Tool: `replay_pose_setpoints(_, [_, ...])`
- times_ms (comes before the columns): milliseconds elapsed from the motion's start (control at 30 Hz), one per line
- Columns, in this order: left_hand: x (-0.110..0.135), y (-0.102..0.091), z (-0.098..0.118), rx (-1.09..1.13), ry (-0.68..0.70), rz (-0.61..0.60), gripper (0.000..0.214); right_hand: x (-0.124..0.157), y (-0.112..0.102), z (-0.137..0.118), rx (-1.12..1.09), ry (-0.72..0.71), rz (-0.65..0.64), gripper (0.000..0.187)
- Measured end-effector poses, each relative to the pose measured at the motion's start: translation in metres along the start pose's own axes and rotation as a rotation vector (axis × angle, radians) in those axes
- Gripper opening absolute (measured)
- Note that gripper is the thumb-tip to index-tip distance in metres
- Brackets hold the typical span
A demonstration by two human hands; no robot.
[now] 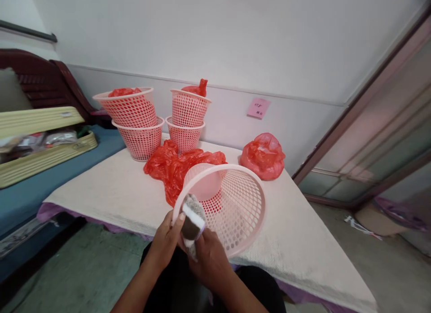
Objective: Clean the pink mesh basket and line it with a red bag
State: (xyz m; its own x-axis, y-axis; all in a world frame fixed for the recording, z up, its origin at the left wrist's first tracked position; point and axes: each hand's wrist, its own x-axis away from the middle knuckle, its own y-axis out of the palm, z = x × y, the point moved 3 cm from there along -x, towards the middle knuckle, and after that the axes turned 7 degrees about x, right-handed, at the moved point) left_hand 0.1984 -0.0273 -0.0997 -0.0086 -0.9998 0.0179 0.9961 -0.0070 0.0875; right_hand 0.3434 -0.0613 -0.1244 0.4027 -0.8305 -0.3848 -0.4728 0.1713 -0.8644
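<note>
A folded grey fuzzy sock bundle (194,204), with a white and dark brown middle part, is held between my two hands. My left hand (165,242) pinches its left side with thumb and fingers, close to the basket rim. From below and the right, my right hand (211,255) closes round its lower end. Right behind the bundle, a pink plastic basket (247,194) lies tilted with its wide mouth toward me. Whether my left fingers also touch its rim I cannot tell. Crumpled red plastic bags (173,169) lie behind the basket.
Two stacks of pink baskets, the left stack (139,140) and the middle stack (186,138), stand at the back of the white-covered table (101,194). Their upper baskets hold red bags. A full red bag (263,156) sits at the back right. A pink note (258,108) is on the wall.
</note>
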Motion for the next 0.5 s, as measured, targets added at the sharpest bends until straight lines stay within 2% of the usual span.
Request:
replay_pose_setpoints(133, [0.027,0.014,-0.015,0.115,-0.005,-0.059,0.046,-0.008,-0.021,0.005,-0.287,0.145,0.056,0.054])
replay_pose_setpoints(200, [0.040,0.020,-0.029,0.140,0.006,-0.043,0.039,-0.011,-0.028,0.006,-0.436,0.192,0.036,0.044])
replay_pose_setpoints(267, [0.048,0.024,-0.042,0.091,0.020,-0.017,0.036,-0.013,-0.030,0.007,-0.493,0.196,0.054,0.037])
replay_pose_setpoints(367, [0.049,0.027,-0.049,-0.067,0.072,-0.007,0.036,-0.015,-0.023,0.010,-0.362,0.137,0.079,0.044])
replay_pose_setpoints(500, [0.041,0.024,-0.043,-0.166,0.127,-0.018,0.034,-0.021,-0.005,0.028,0.141,0.130,-0.092,0.039])
